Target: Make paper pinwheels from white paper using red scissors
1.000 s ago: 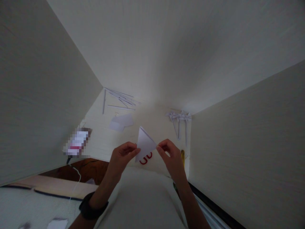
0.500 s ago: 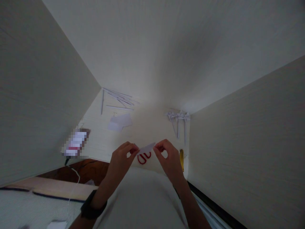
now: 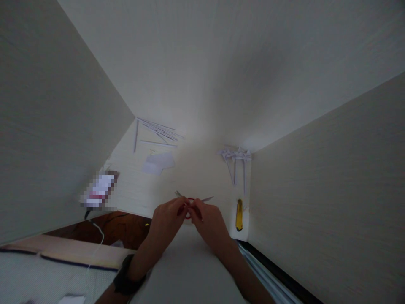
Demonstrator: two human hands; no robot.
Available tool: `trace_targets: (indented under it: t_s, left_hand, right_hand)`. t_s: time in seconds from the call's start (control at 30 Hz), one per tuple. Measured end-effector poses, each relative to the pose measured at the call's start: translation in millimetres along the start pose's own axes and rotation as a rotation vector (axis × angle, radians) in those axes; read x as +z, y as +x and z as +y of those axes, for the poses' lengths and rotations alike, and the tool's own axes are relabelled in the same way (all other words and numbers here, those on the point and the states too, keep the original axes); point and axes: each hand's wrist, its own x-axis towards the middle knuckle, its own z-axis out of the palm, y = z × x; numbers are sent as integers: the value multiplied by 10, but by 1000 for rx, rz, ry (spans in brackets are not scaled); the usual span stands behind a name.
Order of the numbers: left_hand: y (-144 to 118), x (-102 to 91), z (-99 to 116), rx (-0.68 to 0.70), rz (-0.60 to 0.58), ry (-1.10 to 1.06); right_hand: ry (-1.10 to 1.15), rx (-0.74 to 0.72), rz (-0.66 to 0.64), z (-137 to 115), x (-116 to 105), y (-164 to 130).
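Observation:
My left hand (image 3: 167, 216) and my right hand (image 3: 207, 220) meet fingertip to fingertip low over the desk. Between them they pinch a small folded white paper (image 3: 207, 198), seen edge-on as a thin sliver poking out to the right. Directly under the fingers lie red-handled scissors (image 3: 190, 201); a handle loop shows between the hands and the blade tip points up-left. Whether a finger touches the scissors I cannot tell. A dark band is on my left wrist.
A yellow utility knife (image 3: 239, 214) lies right of my hands near the right wall. Several folded paper pinwheels on sticks (image 3: 236, 157) lie behind it. Rolled paper sticks (image 3: 157, 131) and a loose white sheet (image 3: 157, 163) lie far left. A blurred box (image 3: 98, 191) sits at the desk's left edge (image 3: 133, 210).
The paper was held up as a flat triangle, then tilted edge-on. Both hands have come together and dropped toward the scissors.

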Motion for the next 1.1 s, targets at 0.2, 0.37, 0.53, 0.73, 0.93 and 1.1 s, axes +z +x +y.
trace_targets:
  t_s: [0.2,0.37,0.53,0.73,0.93,1.1]
  left_hand:
    - [-50,7,109,75,153,40]
    - [-17,4,199,237,340,65]
    - [133,55,362,430,487,44]
    - [299,130,612,495,610,9]
    - [229,120,845,179,672,-212]
    - [199,157,979,-207,772,-720]
  right_hand:
    - [144,12,16,9,-26,-4]
    - [368,27,79,-48,-42,-38]
    - [546,85,185,-1,-202,-74]
    - [686,76,274,81,-433,4]
    - [819,-2,162,16,-578,181]
    - [919,-65,29,-14,-542,254]
